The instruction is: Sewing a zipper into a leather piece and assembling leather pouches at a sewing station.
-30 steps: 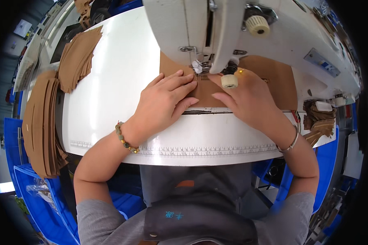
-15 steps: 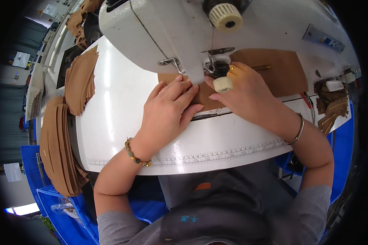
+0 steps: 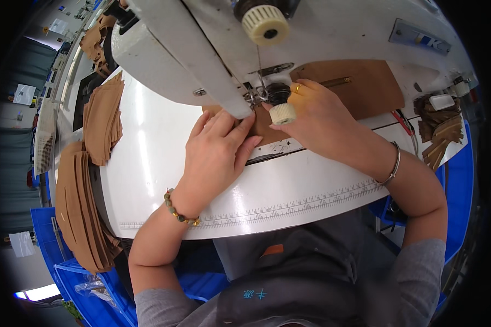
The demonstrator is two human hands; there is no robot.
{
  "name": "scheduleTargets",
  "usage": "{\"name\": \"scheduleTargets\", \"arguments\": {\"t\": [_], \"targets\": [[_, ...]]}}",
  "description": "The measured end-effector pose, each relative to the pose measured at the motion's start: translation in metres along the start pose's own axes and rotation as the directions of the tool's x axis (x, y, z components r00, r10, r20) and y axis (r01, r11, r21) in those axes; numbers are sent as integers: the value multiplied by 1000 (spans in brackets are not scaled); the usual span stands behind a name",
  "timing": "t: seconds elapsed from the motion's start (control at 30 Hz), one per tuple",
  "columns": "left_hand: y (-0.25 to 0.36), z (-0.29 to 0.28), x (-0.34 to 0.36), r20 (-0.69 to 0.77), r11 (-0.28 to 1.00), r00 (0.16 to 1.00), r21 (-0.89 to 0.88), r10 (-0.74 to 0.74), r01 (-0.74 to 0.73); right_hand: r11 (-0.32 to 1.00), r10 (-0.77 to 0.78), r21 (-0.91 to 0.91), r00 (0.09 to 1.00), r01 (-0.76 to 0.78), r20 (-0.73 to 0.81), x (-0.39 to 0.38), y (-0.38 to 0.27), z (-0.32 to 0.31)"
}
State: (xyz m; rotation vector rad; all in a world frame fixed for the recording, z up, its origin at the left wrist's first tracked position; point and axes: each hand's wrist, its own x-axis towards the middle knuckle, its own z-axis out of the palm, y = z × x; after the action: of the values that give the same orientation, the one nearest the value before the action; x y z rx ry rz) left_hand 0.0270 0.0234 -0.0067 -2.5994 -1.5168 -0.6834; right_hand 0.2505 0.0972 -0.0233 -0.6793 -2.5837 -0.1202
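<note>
A brown leather-like panel (image 3: 365, 97) lies flat on the bed of a white sewing machine (image 3: 163, 65), running under its needle area. My left hand (image 3: 215, 144) lies on the panel's left part, fingers stretched out, fingertips close to the presser foot (image 3: 256, 97). On the other side of the needle, my right hand (image 3: 322, 114) rests on the panel with thumb and fingers apart. A cream ribbed knob (image 3: 282, 114) and a black round part hide some of its fingertips. A narrow slot with a metallic-looking end (image 3: 338, 82) shows in the panel's right part.
Stacks of cut brown pieces (image 3: 102, 120) (image 3: 82, 210) lie at the left. Brown scraps (image 3: 439, 131) and red-handled tool (image 3: 402, 122) sit at the right. A printed ruler scale (image 3: 289, 210) follows the table's front edge. Blue bins (image 3: 87, 283) stand below.
My view has shifted, so the machine and panel sit further left in the picture. Both hands stay on the panel by the needle; the left fingertips remain close to the presser foot.
</note>
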Motion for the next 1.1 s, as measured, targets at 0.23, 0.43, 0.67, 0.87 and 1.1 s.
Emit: {"name": "scheduleTargets", "arguments": {"t": [0.23,0.43,0.67,0.87,1.1], "targets": [[-1,-1,0,-1,1000,1000,-19,-12,12,1000,-15,-16,1000,14,-19,0,1,0],[-3,-2,3,-2,1000,1000,-2,-13,13,1000,-25,5,1000,25,-4,2,2,-1],[-3,-1,4,-32,1000,999,-15,17,-17,1000,-22,-8,1000,21,-15,2,2,-1],[-1,-3,2,10,1000,1000,15,-21,21,1000,-23,7,1000,23,-5,2,2,-2],[-2,0,0,12,998,999,56,-44,43,999,-47,-2,999,47,-12,3,4,0]]}}
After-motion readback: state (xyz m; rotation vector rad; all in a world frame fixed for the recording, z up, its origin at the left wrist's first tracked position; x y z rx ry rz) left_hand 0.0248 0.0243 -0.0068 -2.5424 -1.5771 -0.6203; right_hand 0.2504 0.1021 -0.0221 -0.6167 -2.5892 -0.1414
